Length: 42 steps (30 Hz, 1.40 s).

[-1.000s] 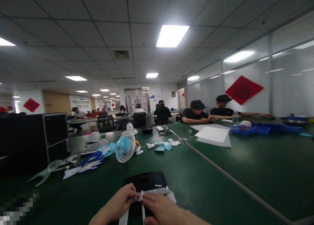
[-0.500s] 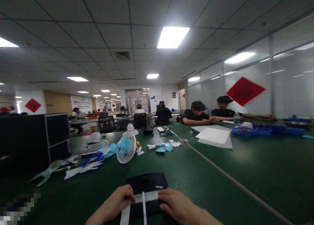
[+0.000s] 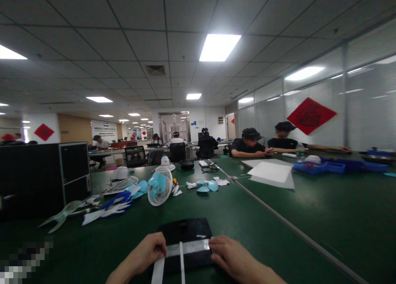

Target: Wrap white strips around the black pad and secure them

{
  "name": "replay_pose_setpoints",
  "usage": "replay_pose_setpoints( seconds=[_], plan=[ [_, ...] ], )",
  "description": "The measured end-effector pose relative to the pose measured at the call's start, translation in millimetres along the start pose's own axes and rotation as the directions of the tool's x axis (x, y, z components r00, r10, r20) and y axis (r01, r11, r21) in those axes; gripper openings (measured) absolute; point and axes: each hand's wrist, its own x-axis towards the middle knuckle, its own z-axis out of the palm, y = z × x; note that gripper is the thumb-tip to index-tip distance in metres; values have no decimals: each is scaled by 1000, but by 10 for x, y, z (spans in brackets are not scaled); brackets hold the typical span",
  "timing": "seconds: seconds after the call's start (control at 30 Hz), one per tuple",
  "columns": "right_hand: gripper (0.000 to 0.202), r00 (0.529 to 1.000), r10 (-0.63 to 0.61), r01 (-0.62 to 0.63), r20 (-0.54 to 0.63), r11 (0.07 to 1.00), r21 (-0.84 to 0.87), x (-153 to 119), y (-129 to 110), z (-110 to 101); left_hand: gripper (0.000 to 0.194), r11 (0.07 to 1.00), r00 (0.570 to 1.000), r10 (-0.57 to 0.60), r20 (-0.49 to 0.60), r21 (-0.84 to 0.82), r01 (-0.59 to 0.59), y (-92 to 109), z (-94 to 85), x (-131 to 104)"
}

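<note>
A flat black panel (image 3: 185, 226) lies on the green table in front of me, low in the view. Across it runs a pale, shiny strip of tape (image 3: 196, 246). Two narrow white strips (image 3: 182, 264) come down from it toward me, one near the middle and one by the left end. My left hand (image 3: 148, 253) is closed in a pinch at the tape's left end, its fingertips partly hidden. My right hand (image 3: 230, 257) rests with fingers stretched out over the tape's right end, at the panel's right edge.
A small fan (image 3: 160, 187) stands beyond the panel, with blue fan blades (image 3: 207, 186) to its right. Gloves (image 3: 108, 209) and a computer tower (image 3: 74, 168) are at left. A metal strip (image 3: 278, 218) crosses the table. Paper (image 3: 272, 173), blue trays (image 3: 309, 167) and two seated people are at right.
My right hand has slid right along the tape to the panel's right edge, uncovering more of the tape. My left hand has shifted slightly left and still pinches its end.
</note>
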Motion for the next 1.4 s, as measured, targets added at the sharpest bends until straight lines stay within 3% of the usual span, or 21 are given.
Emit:
replay_pose_setpoints(
  seconds=[0.2, 0.47, 0.6, 0.73, 0.83, 1.13, 1.27, 1.4],
  plan=[
    [32, 998, 52, -52, -21, 998, -20, -3, 9, 10, 22, 1000, 999, -24, 31, -8, 24, -57, -4, 13],
    [21, 996, 79, -79, -43, 997, -11, 93, 64, 72, 23, 1000, 1000, 15, -3, -14, -15, -24, -9, 1],
    [14, 991, 98, -95, -95, 995, 36, 244, 138, 88, 20, 1000, 994, 15, -113, 19, -13, -109, -32, 49],
    [23, 985, 102, -96, -137, 994, 46, 475, 189, 103, 25, 981, 943, -67, -327, 149, 122, -339, -95, 120],
    [30, 991, 86, -86, -106, 996, 4, 720, 191, 151, 26, 928, 906, -127, -404, 273, 252, -543, -159, 118],
    [31, 997, 36, -47, -64, 982, -184, 1358, 96, 368, 45, 764, 820, -342, -459, 373, 527, -973, -363, -30],
    [23, 997, 45, -56, -59, 977, -205, 1438, 100, 388, 48, 747, 797, -379, -470, 353, 563, -1121, -374, -44],
    [22, 997, 36, -48, -63, 978, -202, 1343, 99, 269, 47, 733, 795, -403, -453, 361, 577, -1171, -353, -41]
  ],
)
